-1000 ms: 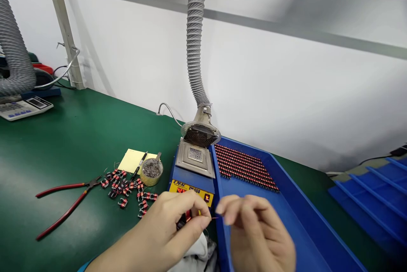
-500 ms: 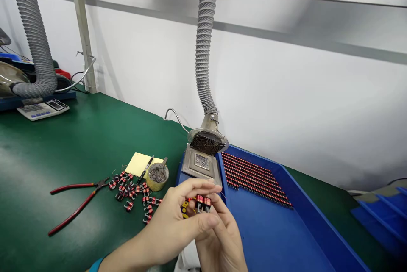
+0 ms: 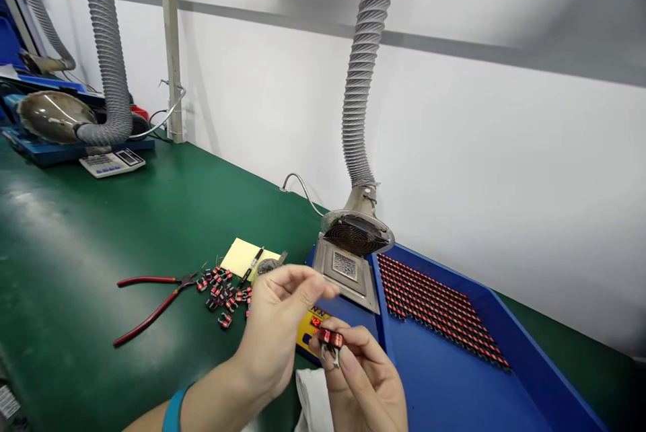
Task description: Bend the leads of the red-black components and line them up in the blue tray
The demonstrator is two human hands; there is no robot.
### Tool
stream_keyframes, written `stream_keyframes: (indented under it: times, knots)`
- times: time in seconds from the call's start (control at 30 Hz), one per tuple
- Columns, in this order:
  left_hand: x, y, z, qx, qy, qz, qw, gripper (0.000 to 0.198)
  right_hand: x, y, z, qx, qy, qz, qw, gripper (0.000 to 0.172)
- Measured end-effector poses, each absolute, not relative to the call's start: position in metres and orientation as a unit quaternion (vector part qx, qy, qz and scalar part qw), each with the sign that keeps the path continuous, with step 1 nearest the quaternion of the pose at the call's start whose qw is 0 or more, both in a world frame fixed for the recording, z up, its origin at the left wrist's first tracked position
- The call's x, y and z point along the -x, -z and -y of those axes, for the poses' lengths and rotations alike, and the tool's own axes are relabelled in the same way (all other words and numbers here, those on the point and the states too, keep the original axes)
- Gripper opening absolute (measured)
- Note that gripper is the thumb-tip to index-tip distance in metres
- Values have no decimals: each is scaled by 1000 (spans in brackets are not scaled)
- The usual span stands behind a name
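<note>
Fingers (image 3: 371, 346) of the right hand (image 3: 371, 385) hold a small coil part (image 3: 330, 339) with red windings, its pale metal legs pointing down, just left of the blue tray (image 3: 454, 395). Near it, the left hand (image 3: 275, 331) has thumb and fingertips drawn close together; whether they grip anything, I cannot tell. Between the hands and the far edge of the desk (image 3: 192, 210) sits a blue machine (image 3: 358, 287) with a metal top and red digits lit on its yellow front. Rows of red-and-black parts (image 3: 444, 311) lie toward the tray's far edge. Loose parts (image 3: 216, 294) are piled beside the red-handled pliers (image 3: 186, 280).
</note>
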State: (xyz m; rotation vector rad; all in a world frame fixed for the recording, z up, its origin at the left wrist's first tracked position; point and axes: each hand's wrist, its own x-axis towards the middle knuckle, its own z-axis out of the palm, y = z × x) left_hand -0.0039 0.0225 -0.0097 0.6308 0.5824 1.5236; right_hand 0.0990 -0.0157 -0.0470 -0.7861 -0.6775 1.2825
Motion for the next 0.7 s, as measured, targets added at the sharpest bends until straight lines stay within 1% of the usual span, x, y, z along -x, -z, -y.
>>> stream_keyframes:
  times: [0.07, 0.1, 0.13, 0.2, 0.27, 0.3, 0.37, 0.47, 0.6, 0.63, 0.7]
  knots:
    - [12, 5, -27, -293, -699, -263, 597, 19, -100, 44, 16, 345, -588, 300, 667, 15]
    - [17, 4, -29, -318, -688, -271, 593, 18, -101, 43, 16, 342, -594, 297, 664, 15]
    - [20, 2, -30, -354, -656, -279, 605, 19, -102, 42, 16, 340, -599, 293, 663, 15]
    - [22, 3, -31, -430, -555, -286, 652, 24, -103, 42, 16, 336, -607, 291, 658, 15]
    - [18, 6, -30, -448, -479, -288, 698, 21, -104, 44, 15, 335, -613, 295, 652, 13]
    - [15, 8, -28, -431, -471, -291, 713, 19, -104, 45, 15, 335, -612, 298, 651, 13]
    - [6, 11, -24, -376, -500, -299, 721, 22, -104, 47, 15, 337, -606, 304, 653, 13]
    - [1, 11, -23, -333, -570, -299, 690, 18, -104, 48, 18, 335, -603, 322, 648, 11]
    - [22, 3, -27, -315, -688, -313, 574, 11, -115, 43, 23, 353, -610, 326, 630, 14]
    - [31, 4, -27, -321, -698, -333, 547, 10, -121, 40, 24, 365, -608, 323, 627, 14]
    - [55, 12, -23, -393, -669, -391, 495, 6, -135, 34, 22, 395, -604, 325, 611, 15]
